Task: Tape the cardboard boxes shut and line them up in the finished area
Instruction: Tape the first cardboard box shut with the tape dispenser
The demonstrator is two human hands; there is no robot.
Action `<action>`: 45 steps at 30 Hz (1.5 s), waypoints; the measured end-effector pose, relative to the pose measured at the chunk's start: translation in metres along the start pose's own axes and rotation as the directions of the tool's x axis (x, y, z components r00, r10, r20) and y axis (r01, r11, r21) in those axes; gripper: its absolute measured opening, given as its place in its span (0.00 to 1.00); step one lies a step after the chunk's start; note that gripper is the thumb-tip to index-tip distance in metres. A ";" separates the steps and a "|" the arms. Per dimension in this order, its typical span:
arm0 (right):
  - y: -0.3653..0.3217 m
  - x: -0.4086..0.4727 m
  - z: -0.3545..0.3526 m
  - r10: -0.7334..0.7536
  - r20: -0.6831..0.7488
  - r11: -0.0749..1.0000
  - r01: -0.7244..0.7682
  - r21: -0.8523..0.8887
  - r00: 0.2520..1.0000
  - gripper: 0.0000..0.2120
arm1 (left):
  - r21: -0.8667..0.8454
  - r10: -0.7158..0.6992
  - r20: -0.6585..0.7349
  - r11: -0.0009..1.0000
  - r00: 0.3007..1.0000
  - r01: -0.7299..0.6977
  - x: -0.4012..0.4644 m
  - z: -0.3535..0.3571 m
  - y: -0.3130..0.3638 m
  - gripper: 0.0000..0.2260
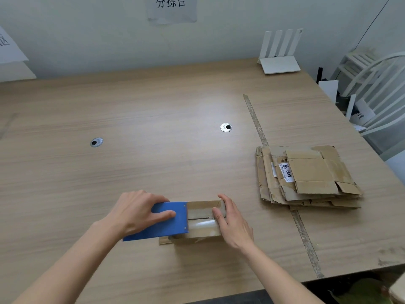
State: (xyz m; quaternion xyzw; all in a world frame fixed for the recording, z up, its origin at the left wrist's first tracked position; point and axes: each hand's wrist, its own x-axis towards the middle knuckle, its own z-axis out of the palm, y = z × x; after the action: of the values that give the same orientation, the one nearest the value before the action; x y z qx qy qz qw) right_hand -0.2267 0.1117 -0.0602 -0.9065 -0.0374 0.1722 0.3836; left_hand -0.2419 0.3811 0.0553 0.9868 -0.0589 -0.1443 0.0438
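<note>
Running along the top seam of a small box (202,218), clear tape (202,224) is being laid from a blue dispenser (168,220), which is gripped by the left hand (135,210): fingers are curled over its top and the thumb lies along its near face, so that it can be pressed down and drawn leftward. The box sits near the front edge of the desk (153,106), close enough for both hands to work over it. The right hand (232,222) is laid on the box's right end with fingers fairly straight, fingertips over the far edge and the thumb on the tape; it seems to be placed there to pin the tape's start and keep the light box from sliding under the pull. Nothing is pinched by it; it only presses. A loose flap shows under the box's near side, so the bottom is probably not yet sealed.

To the right, beyond a worn strip of tape (255,119) stuck across the desk, a stack of flattened cartons (306,176) is kept, presumably as the supply. Whether that strip marks the finished area cannot be told. No sealed boxes are seen lined up, so the task is judged to be at an early stage.
</note>
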 end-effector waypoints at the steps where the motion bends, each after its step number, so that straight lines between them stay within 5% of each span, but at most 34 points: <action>1: 0.001 0.001 0.000 -0.011 0.004 1.000 0.011 0.005 1.000 0.23 | 0.007 -0.013 -0.003 1.000 1.000 0.013 -0.005 -0.001 -0.012 0.28; 3: 0.000 0.001 0.001 -0.023 0.015 0.999 0.023 0.024 1.000 0.23 | -0.012 -0.040 0.000 0.999 0.999 0.040 -0.012 -0.002 -0.028 0.31; 12: -0.003 -0.001 -0.004 -0.021 0.054 1.000 0.020 0.007 0.998 0.23 | -0.044 -0.114 0.052 0.992 0.992 0.116 -0.031 -0.001 -0.056 0.17; 32: -0.002 0.002 -0.002 -0.048 0.072 0.999 0.048 0.002 0.996 0.22 | 0.016 -0.089 0.153 0.996 0.984 0.087 -0.027 0.001 -0.082 0.27; 39: 0.001 0.003 0.001 -0.058 0.062 0.998 0.055 0.039 0.996 0.22 | -0.162 -0.138 0.220 0.971 0.966 0.175 -0.029 0.029 -0.088 0.11; 45: 0.005 0.006 0.003 -0.065 0.061 0.997 0.062 0.041 0.996 0.25 | -0.259 -0.114 0.184 0.953 0.976 0.160 -0.024 0.032 -0.095 0.14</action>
State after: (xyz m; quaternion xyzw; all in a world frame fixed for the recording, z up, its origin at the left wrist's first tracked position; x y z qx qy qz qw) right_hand -0.2228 0.1116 -0.0670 -0.8914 -0.0748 0.1887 0.4053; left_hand -0.2641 0.4758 0.0218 0.9576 0.0270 -0.2357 0.1636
